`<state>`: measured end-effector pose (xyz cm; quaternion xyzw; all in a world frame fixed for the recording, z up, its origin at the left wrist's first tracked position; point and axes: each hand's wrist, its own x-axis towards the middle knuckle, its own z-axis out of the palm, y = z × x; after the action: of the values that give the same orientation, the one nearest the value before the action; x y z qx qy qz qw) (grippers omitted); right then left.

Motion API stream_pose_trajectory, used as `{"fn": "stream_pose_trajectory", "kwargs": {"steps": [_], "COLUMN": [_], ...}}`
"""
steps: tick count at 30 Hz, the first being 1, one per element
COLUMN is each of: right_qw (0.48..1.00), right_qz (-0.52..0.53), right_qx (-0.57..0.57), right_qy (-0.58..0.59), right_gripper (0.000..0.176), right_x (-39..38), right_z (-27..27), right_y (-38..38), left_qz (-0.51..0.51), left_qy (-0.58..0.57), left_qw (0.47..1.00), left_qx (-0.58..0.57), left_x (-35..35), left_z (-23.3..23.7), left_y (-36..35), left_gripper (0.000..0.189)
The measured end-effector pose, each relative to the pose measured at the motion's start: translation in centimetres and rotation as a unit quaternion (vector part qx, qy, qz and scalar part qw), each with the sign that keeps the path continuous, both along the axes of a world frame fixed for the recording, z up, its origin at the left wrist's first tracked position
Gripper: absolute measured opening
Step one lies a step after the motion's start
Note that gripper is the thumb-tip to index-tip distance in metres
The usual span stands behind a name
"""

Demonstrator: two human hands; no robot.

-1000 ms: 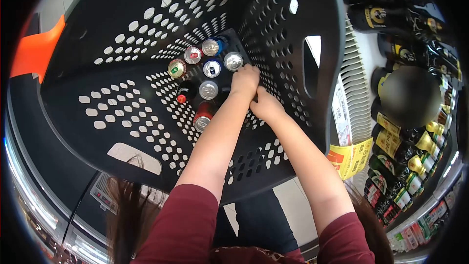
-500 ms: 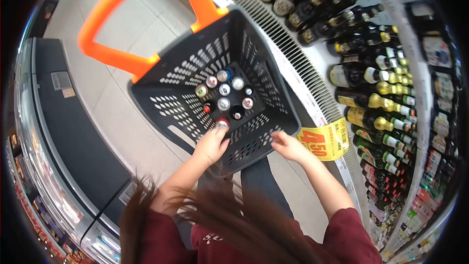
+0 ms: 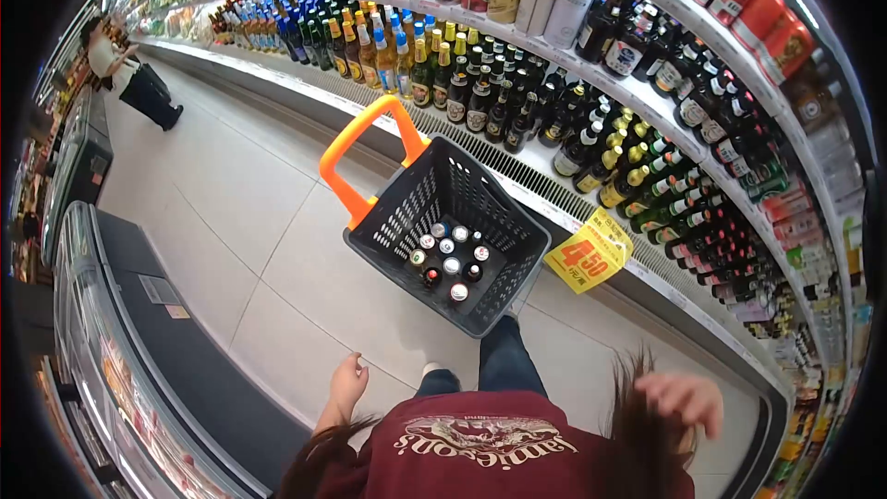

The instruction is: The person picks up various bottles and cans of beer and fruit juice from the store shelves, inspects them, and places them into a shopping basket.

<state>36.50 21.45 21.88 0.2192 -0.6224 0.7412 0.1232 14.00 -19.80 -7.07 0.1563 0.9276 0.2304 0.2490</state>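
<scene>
Here we are over a wide pale tiled floor [image 3: 249, 212], and along its far and right edge runs a long shelf [image 3: 554, 187] packed row on row with bottles, with tall cans on the top tier. Down the floor's left edge sits a glass-topped chest freezer [image 3: 129, 351]. Far off, at the floor's top left corner, another person [image 3: 125, 74] stands bent by the freezers. Now the dark basket [image 3: 420, 199]: it stands upright on the floor close to the shelf-side edge, just ahead of our feet, its orange handle [image 3: 370, 143] raised and leaning away from us. Just beside its right corner a yellow price tag [image 3: 591, 257] hangs off the shelf rail. Both our hands are up and well apart from the basket, touching none of it. The left hand [image 3: 346, 386] hangs at our side over the floor, fingers loosely spread, nothing in it. The right hand [image 3: 686, 402] is raised by our shoulder against loose strands of hair, fingers bent and blurred, and we cannot tell whether it grips any of them. Smallest of all, the drinks [image 3: 450, 265], cans and small bottles, stand upright in a tight cluster on the basket's bottom.
</scene>
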Motion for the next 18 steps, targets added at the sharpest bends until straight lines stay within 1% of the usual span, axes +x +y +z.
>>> {"fn": "stream_pose_trajectory", "kwargs": {"steps": [1,3,4,6,8,9,10,11,12,13,14,15,16,18], "right_qw": [0.985,0.946,0.941,0.929,0.914,0.905,0.889,0.854,0.843,0.871,0.873,0.849,0.798,0.808], "right_qz": [0.143,0.271,0.269,0.259,0.245,0.241,0.197,0.195,0.234,0.146,0.055,-0.035,-0.119,0.033], "right_qx": [0.086,0.175,0.205,0.263,0.322,0.351,0.414,0.482,0.485,0.441,0.385,0.317,0.242,0.232], "right_qy": [0.037,-0.001,-0.002,-0.007,-0.013,-0.018,0.007,0.004,0.021,0.159,0.294,0.421,0.539,0.541], "right_gripper": [0.05,0.059,0.057,0.053,0.049,0.048,0.037,0.026,0.018,0.018,0.018,0.019,0.02,0.023], "right_x": [1.3,0.7,1.3,2.8,4.1,4.6,5.4,6.7,7.7,8.2,9.0,9.8,10.3,12.1], "right_z": [2.5,8.1,9.2,10.7,11.8,12.5,13.9,15.6,17.3,17.4,17.1,16.8,16.6,19.8], "right_y": [-0.7,-5.8,-7.2,-9.8,-11.7,-12.4,-12.8,-13.1,-12.9,-13.5,-14.4,-15.5,-16.2,-15.1], "left_qz": [-0.007,0.01,0.018,-0.001,-0.004,0.017,0.04,0.064,0.068,0.073,0.079,0.084,0.048,0.051], "left_qy": [0.013,-0.015,-0.028,-0.034,-0.091,-0.106,-0.121,-0.138,-0.149,-0.16,-0.171,-0.183,-0.13,-0.119], "left_qw": [1.0,0.998,0.995,0.985,0.976,0.974,0.971,0.967,0.967,0.967,0.967,0.966,0.98,0.986], "left_qx": [0.001,-0.061,-0.09,-0.171,-0.197,-0.198,-0.201,-0.205,-0.193,-0.183,-0.172,-0.162,-0.141,-0.102], "left_x": [-0.3,-0.4,-0.4,0.5,0.7,0.6,0.8,0.9,0.7,0.3,0.1,-0.4,-1.0,-2.8], "left_z": [0.0,-0.8,-1.3,-1.7,-3.0,-3.0,-3.0,-3.0,-2.9,-2.8,-1.6,-0.8,-3.1,-5.3], "left_y": [-1.9,-6.5,-8.5,-12.2,-15.0,-15.1,-15.2,-15.4,-14.9,-14.1,-12.7,-11.6,-12.0,-11.3], "left_gripper": [0.035,0.037,0.038,0.042,0.046,0.047,0.047,0.048,0.048,0.049,0.049,0.049,0.05,0.049]}}
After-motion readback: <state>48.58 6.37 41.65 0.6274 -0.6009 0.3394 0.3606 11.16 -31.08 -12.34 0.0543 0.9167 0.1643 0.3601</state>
